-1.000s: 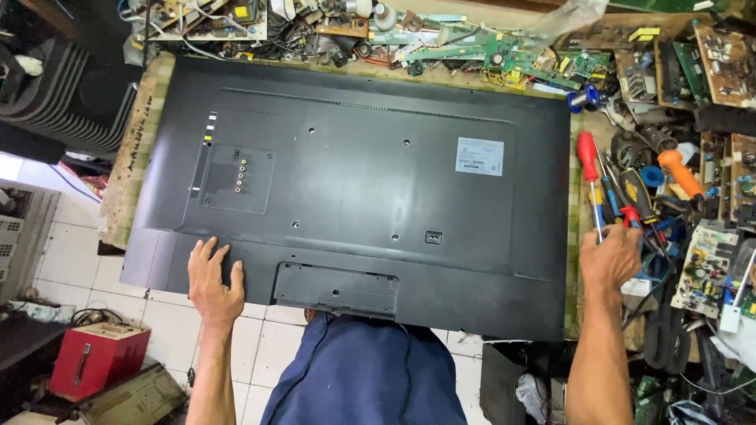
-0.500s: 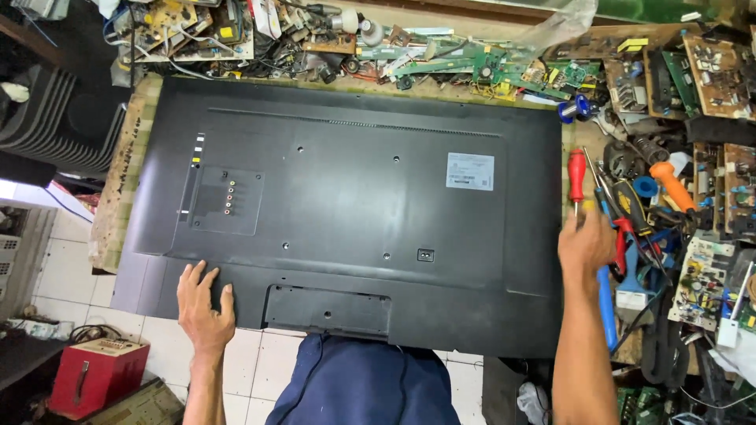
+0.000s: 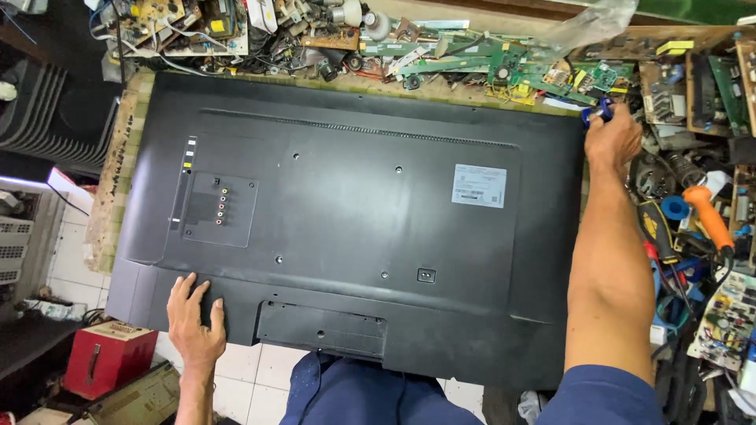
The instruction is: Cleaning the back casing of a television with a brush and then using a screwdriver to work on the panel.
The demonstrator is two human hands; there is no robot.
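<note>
Television (image 3: 354, 228) lies face down across the workbench, black back panel up, filling most of the view. Left hand (image 3: 193, 319) rests flat at 7 o'clock on the panel's near lower edge, fingers spread wide, gripping nothing, forearm running straight back toward the body. Right arm is stretched long up the set's right side; right hand (image 3: 610, 142) sits at 2 o'clock, just off the far right corner, fingers curled around a small blue tool (image 3: 596, 112). The near edge overhangs the bench above the tiled floor (image 3: 244, 378). At 12 o'clock, circuit boards (image 3: 504, 67) crowd close against the far edge. At 3 o'clock, an orange-handled tool (image 3: 709, 216) and clutter lie near the right edge.
</note>
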